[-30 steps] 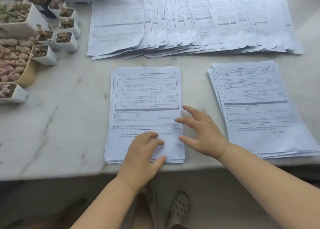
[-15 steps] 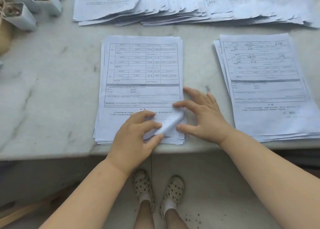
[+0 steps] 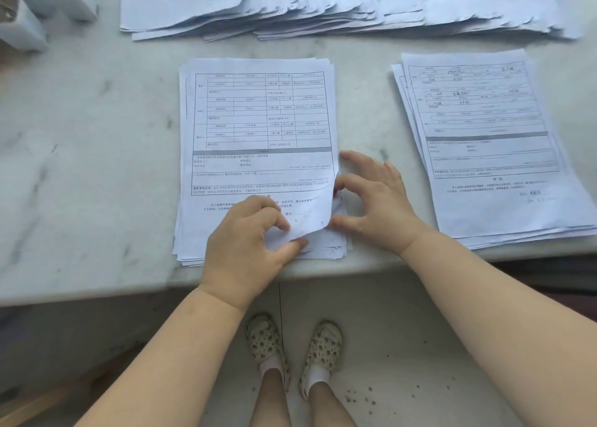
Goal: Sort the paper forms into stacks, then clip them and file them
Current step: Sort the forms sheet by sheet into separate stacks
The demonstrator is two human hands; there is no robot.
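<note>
Marble counter (image 3: 80, 155) with paper forms. Since a moment ago, the near right corner of the top sheet (image 3: 261, 129) has lifted higher, so one form is separating. Left hand (image 3: 248, 249) pinches that curled corner; right hand (image 3: 374, 203), fingers loosely spread, seemingly steadies the middle stack (image 3: 336, 249) edge. Another stack (image 3: 491, 142) lies right.

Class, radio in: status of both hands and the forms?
Left hand pinching top sheet's corner, middle stack. Right hand open at its edge. No clip seen.
</note>
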